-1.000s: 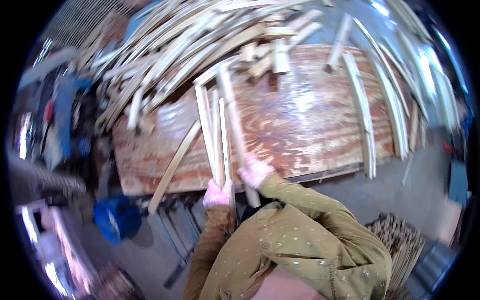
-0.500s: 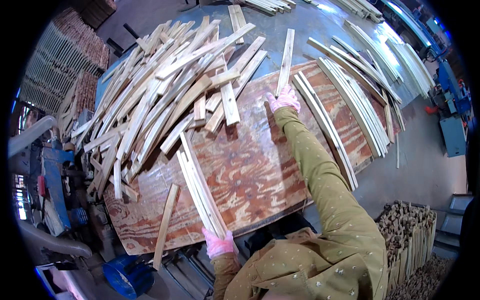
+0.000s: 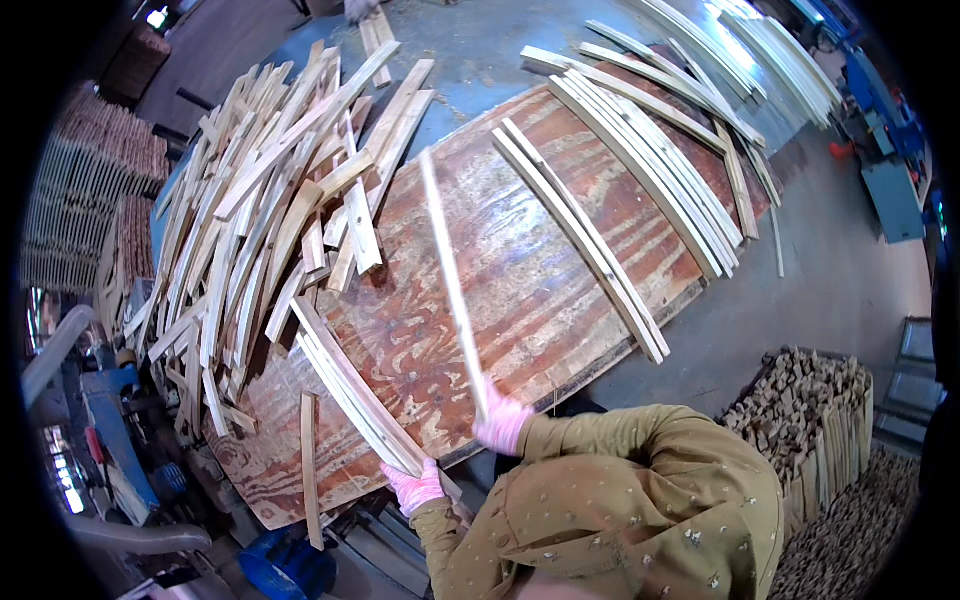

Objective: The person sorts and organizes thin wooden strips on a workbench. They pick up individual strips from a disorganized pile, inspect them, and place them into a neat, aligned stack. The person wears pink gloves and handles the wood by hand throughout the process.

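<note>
My left hand (image 3: 414, 486), in a pink glove, is closed around the near ends of a small bundle of wooden slats (image 3: 362, 398). The bundle slants over the front edge of the plywood tabletop (image 3: 540, 330). My right hand (image 3: 503, 418), gloved alike, grips the near end of a single slat (image 3: 452, 275). That slat is slightly blurred and stretches away across the board, its far end toward the big pile (image 3: 265, 190). A lone short slat (image 3: 311, 465) sticks out past the front edge, left of my left hand.
On the right of the board lie a pair of slats (image 3: 580, 240) and a wider row of slats (image 3: 660, 165). Someone else's grey-gloved hand (image 3: 360, 10) touches wood at the back. A blue bucket (image 3: 287, 566) stands below left, a crate of upright sticks (image 3: 800, 430) at right.
My right hand has come back from the far side of the board to its front edge, drawing the single slat with it. My left hand still holds the bundle. The view has shifted.
</note>
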{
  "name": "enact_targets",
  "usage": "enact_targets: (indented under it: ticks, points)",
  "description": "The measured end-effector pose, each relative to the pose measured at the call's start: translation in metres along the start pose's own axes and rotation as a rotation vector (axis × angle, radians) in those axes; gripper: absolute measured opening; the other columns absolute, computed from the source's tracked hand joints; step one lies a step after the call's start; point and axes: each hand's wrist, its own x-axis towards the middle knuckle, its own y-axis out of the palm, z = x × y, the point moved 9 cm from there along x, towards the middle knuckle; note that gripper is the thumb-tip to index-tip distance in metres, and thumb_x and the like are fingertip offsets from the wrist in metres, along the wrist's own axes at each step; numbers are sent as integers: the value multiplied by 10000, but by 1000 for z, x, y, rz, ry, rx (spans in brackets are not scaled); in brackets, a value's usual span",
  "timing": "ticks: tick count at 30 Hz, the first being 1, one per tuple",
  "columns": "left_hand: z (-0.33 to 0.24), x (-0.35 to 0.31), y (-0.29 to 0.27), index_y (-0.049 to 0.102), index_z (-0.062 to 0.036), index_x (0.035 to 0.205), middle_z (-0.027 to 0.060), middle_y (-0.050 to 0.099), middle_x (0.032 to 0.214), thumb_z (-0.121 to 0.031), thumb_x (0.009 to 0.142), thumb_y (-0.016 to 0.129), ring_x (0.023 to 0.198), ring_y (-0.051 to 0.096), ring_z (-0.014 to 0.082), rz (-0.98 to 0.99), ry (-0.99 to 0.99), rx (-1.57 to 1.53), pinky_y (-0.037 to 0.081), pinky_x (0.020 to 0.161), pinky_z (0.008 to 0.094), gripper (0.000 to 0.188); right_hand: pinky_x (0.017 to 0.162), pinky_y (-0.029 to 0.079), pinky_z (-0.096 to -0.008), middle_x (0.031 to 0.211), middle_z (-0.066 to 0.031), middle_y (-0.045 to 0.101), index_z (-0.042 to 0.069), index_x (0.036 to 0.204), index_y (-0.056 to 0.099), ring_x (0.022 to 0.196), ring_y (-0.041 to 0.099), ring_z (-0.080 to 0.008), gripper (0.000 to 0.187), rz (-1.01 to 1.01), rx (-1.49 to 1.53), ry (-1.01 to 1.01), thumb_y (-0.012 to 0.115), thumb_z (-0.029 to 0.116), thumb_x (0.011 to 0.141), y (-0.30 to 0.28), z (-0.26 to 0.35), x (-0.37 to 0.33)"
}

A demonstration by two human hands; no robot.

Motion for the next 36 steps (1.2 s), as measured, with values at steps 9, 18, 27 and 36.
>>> enact_targets:
  ticks: [9, 18, 27, 36]
  points:
    - [-44, -25, 7, 71, -36, 1496, 317, 373, 1374, -566, 706, 725, 1230, 444, 445, -95, 114, 70, 387, 1005, 502, 1155, 782, 503, -517, 1009, -233, 669, -49, 1465, 85, 886, 665, -387, 857, 318, -480, -271, 514, 374, 855, 164, 7, -33]
    - [-26, -33, 8, 121, -32, 1486, 272, 433, 1360, -300, 666, 795, 1229, 471, 400, -62, 215, -40, 397, 1042, 426, 1094, 877, 477, -396, 1123, -209, 581, 18, 1240, 500, 1034, 566, -326, 554, -1172, -465, -611, 659, 325, 806, -273, -17, -97]
    - [33, -137, 19, 185, -91, 1488, 247, 415, 1392, -145, 681, 696, 1254, 455, 384, 1, 59, -195, 403, 1031, 453, 956, 980, 422, -410, 1279, -202, 505, 27, 1473, 196, 1167, 526, -319, 1049, -863, -492, 280, 761, 438, 690, -439, -168, -53]
    - [61, -192, -1, 212, -71, 1482, 224, 381, 1425, -120, 684, 665, 1287, 424, 347, -306, -21, -732, 364, 1063, 437, 919, 961, 440, -396, 1234, -189, 523, -15, 1460, 187, 1144, 532, -307, 948, -927, -572, 113, 709, 344, 756, -397, -130, -1]
